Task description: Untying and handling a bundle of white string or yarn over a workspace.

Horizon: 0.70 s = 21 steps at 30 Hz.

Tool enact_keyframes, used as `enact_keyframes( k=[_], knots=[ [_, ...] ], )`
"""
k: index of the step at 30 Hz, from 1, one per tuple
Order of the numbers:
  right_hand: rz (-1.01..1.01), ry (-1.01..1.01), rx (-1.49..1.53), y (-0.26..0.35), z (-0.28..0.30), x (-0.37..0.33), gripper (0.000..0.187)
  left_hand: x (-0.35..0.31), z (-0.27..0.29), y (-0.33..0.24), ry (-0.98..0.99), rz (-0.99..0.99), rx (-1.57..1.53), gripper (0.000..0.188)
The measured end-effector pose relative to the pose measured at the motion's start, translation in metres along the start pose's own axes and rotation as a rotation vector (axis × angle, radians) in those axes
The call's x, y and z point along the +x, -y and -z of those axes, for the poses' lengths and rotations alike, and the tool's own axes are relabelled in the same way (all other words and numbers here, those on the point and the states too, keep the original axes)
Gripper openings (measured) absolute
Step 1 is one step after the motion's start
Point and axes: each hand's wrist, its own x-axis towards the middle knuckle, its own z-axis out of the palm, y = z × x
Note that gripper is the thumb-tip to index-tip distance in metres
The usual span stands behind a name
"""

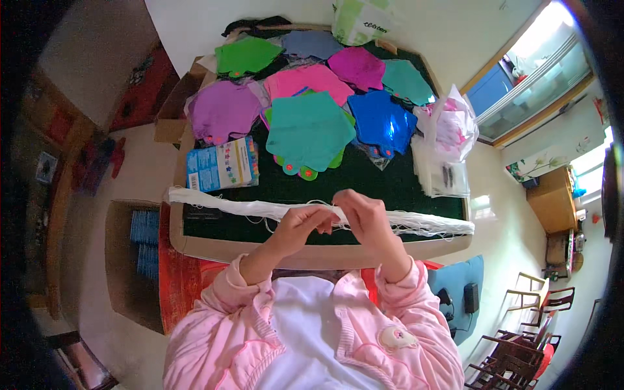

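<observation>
fingers (312, 214) over white strings (240, 206), green bag (354, 19) (lettered)

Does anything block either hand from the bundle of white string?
Nothing visible does: the left hand and right hand are over the string bundle, and the teal sheets lie beyond it. Finger contact with the bundle is unclear.

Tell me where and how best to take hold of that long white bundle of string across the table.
Probably pinch the long white string bundle near its left end, coming from above and the left: there it looks compact and lies across the table's beige border, while loose strands spread toward the right end.
</observation>
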Motion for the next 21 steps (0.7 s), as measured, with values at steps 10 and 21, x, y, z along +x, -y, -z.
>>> enact_keyframes(
  k=[10,21],
  knots=[
    [-0.092,0.073,-0.067,-0.028,-0.05,-0.036,0.016,0.014,0.0,-0.007,-0.31,0.001,-0.177,0.028],
    [-0.123,-0.016,-0.024,-0.022,-0.017,-0.026,0.017,-0.007,-0.002,0.009,-0.067,0.078,0.149,0.03]
  ],
)
